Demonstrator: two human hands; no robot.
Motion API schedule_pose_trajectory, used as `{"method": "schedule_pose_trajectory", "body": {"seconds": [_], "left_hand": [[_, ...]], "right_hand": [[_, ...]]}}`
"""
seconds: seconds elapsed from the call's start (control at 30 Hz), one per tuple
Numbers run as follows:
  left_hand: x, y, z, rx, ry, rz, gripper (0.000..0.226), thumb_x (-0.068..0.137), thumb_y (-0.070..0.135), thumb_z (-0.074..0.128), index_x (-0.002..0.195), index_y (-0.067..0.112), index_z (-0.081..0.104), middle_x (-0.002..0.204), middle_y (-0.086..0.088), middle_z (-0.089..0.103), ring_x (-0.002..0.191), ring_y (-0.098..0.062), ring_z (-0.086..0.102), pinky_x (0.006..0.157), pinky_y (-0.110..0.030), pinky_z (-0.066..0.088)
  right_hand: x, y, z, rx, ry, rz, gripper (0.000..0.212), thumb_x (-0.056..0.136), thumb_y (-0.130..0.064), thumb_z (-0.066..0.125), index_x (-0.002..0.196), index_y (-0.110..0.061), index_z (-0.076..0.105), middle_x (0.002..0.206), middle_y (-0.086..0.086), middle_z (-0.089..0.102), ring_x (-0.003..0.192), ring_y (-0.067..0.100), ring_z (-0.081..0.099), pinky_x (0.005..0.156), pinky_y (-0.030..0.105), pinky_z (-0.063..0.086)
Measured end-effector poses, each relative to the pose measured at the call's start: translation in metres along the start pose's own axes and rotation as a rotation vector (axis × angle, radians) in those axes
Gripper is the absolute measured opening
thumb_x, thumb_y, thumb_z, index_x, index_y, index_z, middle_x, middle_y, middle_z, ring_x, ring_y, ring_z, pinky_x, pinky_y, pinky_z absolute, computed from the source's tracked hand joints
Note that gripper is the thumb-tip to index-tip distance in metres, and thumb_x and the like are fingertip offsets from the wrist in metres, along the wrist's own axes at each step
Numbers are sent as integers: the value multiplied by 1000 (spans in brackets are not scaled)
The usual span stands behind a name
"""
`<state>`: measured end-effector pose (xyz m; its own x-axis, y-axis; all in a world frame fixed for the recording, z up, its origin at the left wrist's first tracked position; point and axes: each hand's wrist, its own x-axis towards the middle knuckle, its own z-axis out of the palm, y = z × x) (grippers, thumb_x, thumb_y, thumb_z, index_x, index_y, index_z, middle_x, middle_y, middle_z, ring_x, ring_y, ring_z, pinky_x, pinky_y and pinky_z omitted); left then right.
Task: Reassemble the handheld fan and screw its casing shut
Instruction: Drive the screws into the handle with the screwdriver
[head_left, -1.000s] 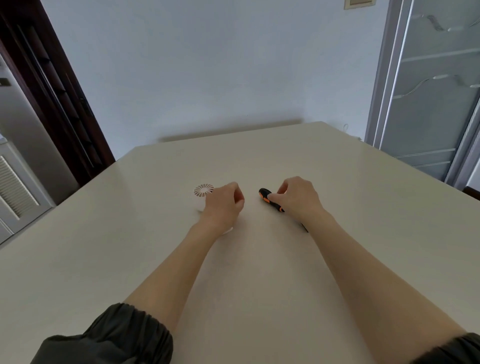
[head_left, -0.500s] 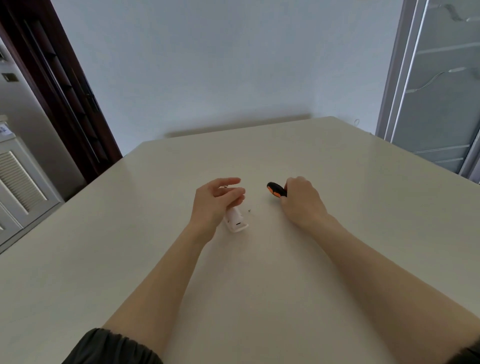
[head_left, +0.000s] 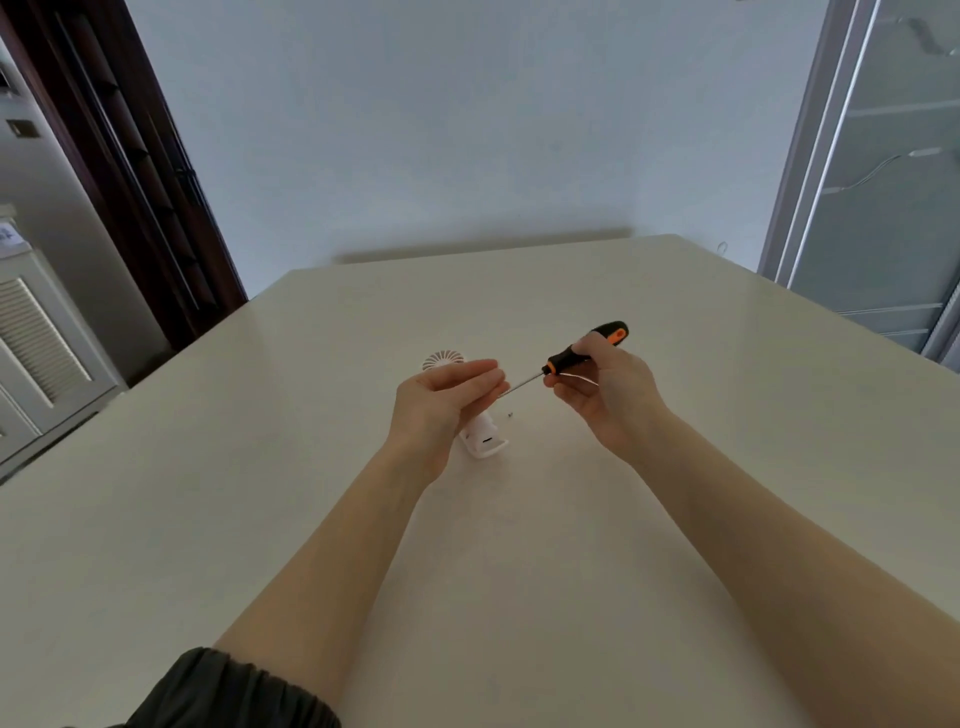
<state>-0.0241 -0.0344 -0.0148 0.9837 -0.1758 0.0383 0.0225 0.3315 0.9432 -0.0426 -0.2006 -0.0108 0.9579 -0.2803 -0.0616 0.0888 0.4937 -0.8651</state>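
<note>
Both hands are raised a little above the middle of the table (head_left: 675, 467). Right hand (head_left: 610, 392) is closed around a screwdriver (head_left: 582, 351) with a black and orange handle; the fingers wrap the handle and the thin metal shaft points to the left, toward the other hand. Left hand (head_left: 444, 400) is held with the palm turned up and inward, the fingers stretched almost straight and close together, the thumb laid near them; the tip of the shaft reaches the fingertips, and I cannot tell whether something small is pinched there. White fan (head_left: 483, 439) lies on the table under and behind the left hand, near the centre of the tabletop: its handle end shows below the hand, toward the near edge, and its round ribbed head (head_left: 442, 359) shows above the hand, toward the far edge. One tiny dark screw (head_left: 509, 414) lies on the table just beside the fan handle, on its right. A dark sleeve (head_left: 223, 691) covers the left forearm at the near edge. No writing or brand can be read on any of these things.
</note>
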Motion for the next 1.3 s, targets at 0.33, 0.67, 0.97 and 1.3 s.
{"method": "schedule_pose_trajectory", "body": {"seconds": [0.33, 0.67, 0.97, 1.3], "left_hand": [[0, -3, 0, -9, 6, -5, 16, 82, -9, 63, 96, -2, 68, 79, -9, 74, 75, -18, 73, 72, -18, 57], [-2, -3, 1, 17, 20, -8, 20, 83, -6, 65, 100, 5, 68, 88, -12, 73, 77, -17, 73, 76, -19, 57], [1, -5, -1, 25, 22, -7, 21, 84, -5, 65, 102, 5, 68, 84, -9, 75, 79, -18, 73, 76, -19, 57], [1, -4, 0, 118, 9, 66, 25, 83, -7, 64, 105, 4, 67, 81, -11, 72, 74, -16, 72, 77, -19, 57]], "right_hand": [[3, 1, -2, 177, 71, -107, 8, 87, 0, 49, 81, -5, 46, 82, 18, 56, 75, 32, 62, 55, 26, 57], [1, 2, -2, 156, 63, -83, 6, 88, -1, 49, 84, -5, 47, 93, 23, 55, 84, 35, 61, 55, 26, 57], [2, 3, -2, 140, 42, -86, 7, 88, -1, 49, 83, -5, 47, 86, 19, 56, 77, 31, 62, 57, 26, 58], [-2, 0, 1, 89, 13, -147, 8, 90, 0, 50, 94, -6, 46, 82, 16, 58, 69, 26, 66, 62, 28, 59]]}}
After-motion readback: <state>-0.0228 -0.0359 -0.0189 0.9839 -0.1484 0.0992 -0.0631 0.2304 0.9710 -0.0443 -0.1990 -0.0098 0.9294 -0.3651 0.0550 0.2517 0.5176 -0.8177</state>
